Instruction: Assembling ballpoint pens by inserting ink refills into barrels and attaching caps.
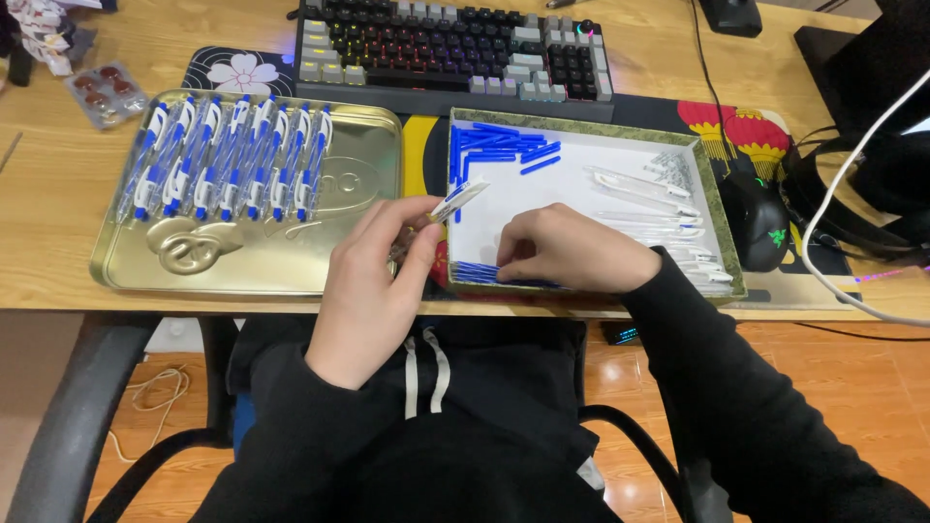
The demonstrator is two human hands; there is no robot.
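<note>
Held a clear pen barrel [457,200] pinched in left hand [373,281] at centre frame, right hand [567,250] curled over blue refills [475,273] in white tray [542,189], best picked singly.

Person wears black hoodie w/ long sleeves; cuffs end at wrists, fabric plain, no print visible. Two white drawstrings [426,373] hang down chest front, flat-ish cords. Left hand [373,286] & right hand [562,250] bare: no gloves, rings or watch seen. Dark trousers, same black tone.
</note>
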